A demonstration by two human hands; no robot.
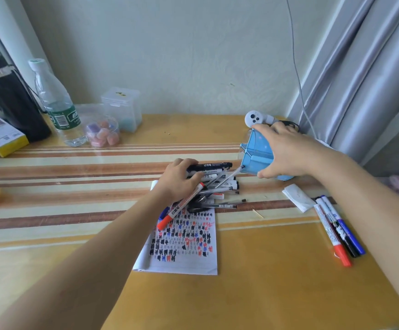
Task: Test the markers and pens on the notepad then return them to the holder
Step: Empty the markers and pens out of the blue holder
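Observation:
My right hand (286,151) grips the blue pen holder (256,160), tipped on its side with its mouth facing left; one thin pen (229,178) pokes out of it. A heap of black markers and pens (217,184) lies on the top of the notepad (184,244), whose page is covered in black, blue and red marks. My left hand (178,181) rests on the heap, fingers curled over a black marker (211,166); a red-capped marker (181,206) sticks out beneath the palm. Three more markers (339,231), red, black and blue, lie at the right.
At the back left stand a black flask (10,96), a water bottle (58,103), clear plastic boxes (122,108) and a yellow box (0,136). A white gadget (255,118) sits behind the holder. A folded tissue (298,197) lies near the right markers. Curtains hang at right.

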